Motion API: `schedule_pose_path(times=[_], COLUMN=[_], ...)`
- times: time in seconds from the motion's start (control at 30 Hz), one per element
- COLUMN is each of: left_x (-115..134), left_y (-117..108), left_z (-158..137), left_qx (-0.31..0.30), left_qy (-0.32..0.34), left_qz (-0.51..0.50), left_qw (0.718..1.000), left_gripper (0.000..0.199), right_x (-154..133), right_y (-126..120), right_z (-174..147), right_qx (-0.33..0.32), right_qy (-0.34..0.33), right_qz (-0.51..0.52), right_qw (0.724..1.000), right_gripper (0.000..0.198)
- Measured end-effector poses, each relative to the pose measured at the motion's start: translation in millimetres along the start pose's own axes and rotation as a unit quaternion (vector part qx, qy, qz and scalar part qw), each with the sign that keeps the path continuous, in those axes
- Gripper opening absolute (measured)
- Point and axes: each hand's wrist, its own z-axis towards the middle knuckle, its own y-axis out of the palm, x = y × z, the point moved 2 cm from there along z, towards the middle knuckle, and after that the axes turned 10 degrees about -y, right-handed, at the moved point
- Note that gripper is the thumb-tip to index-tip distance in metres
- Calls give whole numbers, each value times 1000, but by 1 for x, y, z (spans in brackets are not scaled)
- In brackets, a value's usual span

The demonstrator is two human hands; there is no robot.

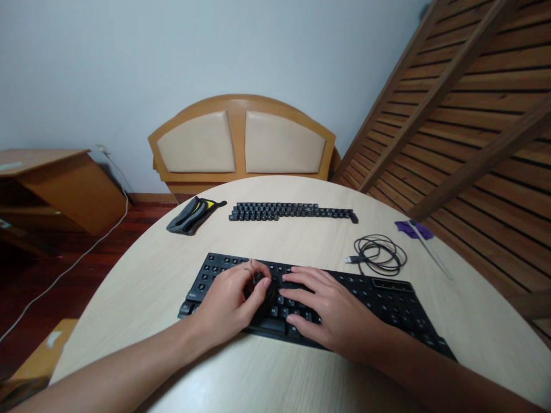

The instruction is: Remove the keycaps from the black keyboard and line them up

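Observation:
A black keyboard (267,326) lies slightly askew on the table before me. Many of its key positions are bare, while some keycaps sit in the lower rows near the space bar. My left hand (235,292) is over its left-middle part, thumb and forefinger curled together around something small and dark that the fingers mostly hide. Thin, shiny wire-like lines show at those fingers. My right hand (329,307) rests on the keyboard's middle with fingers spread, holding nothing. Loose black keycaps (293,211) stand in rows farther back on the table.
A round pale table (142,298) carries a black-and-yellow pouch (191,215) at back left. Right of the keyboard lie a coiled USB cable (381,255) and a purple cloth (413,230) with a thin rod (433,252). A headboard (239,137) and slatted wood panel (465,115) stand behind.

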Motion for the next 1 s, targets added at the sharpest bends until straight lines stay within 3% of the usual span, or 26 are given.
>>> schedule_pose_path(times=[0.73,1.0], left_x=[0,-1], left_y=[0,0], left_z=[0,-1], left_qx=[0,-35], left_qy=[-13,11], left_qz=[-53,-78], left_qw=[998,996], left_gripper=[16,22], right_x=[0,2], right_y=[1,2], right_z=[0,-1], right_qx=[-17,-10], right_qy=[6,2], right_qz=[-4,-5], right_qw=[1000,1000], right_gripper=[35,34])
